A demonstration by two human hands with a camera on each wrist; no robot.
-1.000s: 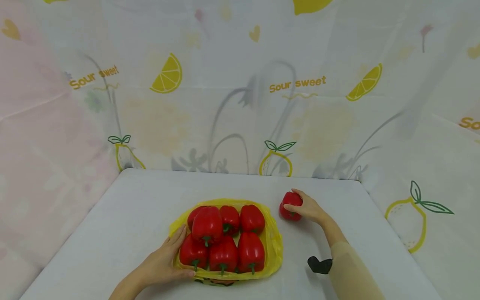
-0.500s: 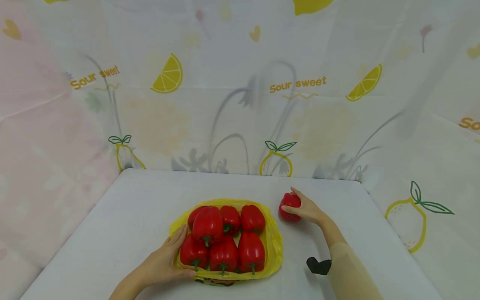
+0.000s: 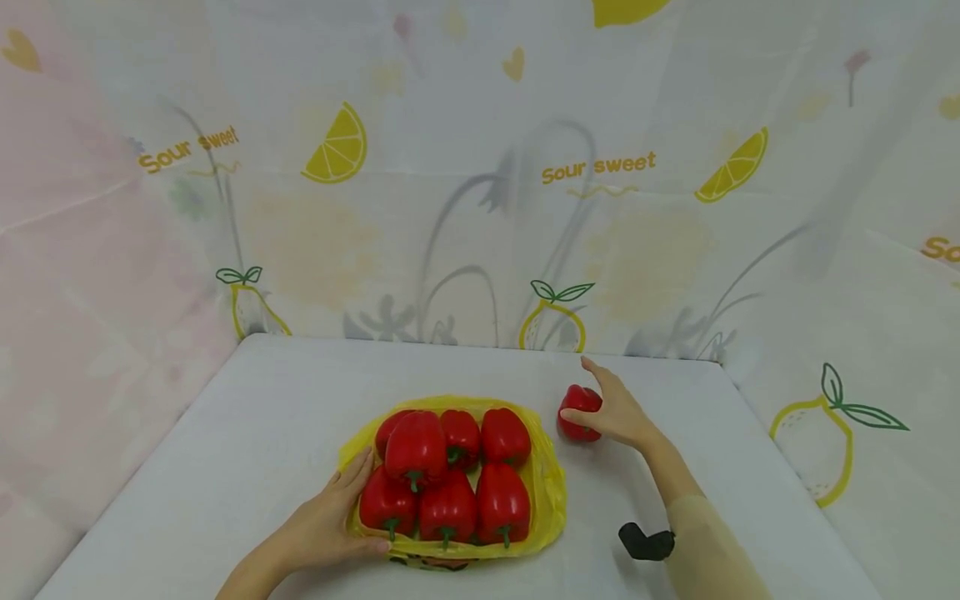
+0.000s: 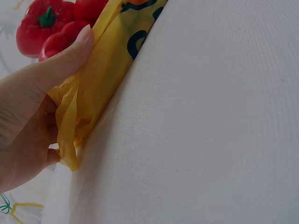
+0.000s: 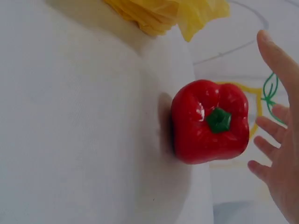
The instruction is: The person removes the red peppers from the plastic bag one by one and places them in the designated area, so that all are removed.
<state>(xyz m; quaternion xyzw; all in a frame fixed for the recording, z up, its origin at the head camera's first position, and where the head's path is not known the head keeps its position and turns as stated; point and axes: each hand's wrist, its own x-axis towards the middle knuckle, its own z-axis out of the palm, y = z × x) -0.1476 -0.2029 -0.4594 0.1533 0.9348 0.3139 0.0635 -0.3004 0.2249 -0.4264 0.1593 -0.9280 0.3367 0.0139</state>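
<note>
Several red bell peppers (image 3: pixel 447 506) with green stems lie piled in a yellow plastic bag (image 3: pixel 553 493), whose mouth is rolled wide. My left hand (image 3: pixel 327 518) holds the bag at its left front corner, thumb along the front rim and fingers down the left side. In the left wrist view, yellow plastic (image 4: pixel 105 70) sits between thumb and fingers. To the bag's right, a single bell pepper (image 5: pixel 198 135) rests on the table. Beside it my right hand (image 3: pixel 617 413) is spread, thumb overlapping the pepper in the head view; the right wrist view shows the fingers apart from it.
The white tabletop (image 3: pixel 262 433) extends around the bag. A cloth backdrop (image 3: pixel 450 217) printed with lemons and lettering rises behind and at both sides. A black strap-like piece (image 3: pixel 647 543) shows by the right sleeve (image 3: pixel 708 550).
My right hand has let go of the single bell pepper, its fingers straightening and lifting away from it. The pepper stays in place. The left hand and the bag have not moved.
</note>
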